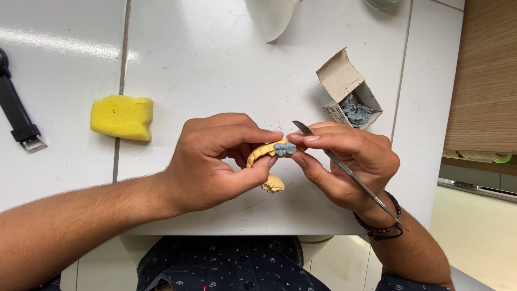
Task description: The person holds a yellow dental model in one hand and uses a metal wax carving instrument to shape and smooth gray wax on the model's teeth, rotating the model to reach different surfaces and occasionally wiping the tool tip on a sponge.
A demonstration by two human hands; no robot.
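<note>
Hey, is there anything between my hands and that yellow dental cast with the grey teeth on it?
Nothing visible. The left hand already grips the yellow dental cast, and the right hand, holding a thin metal tool, pinches the grey tooth piece on it.

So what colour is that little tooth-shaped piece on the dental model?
Grey; the tooth piece sits on a yellow dental model, clearest in the head view.

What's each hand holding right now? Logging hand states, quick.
Left hand: closed on the yellow dental model.
Right hand: closed on a thin metal tool, fingertips at the grey tooth piece.
</note>
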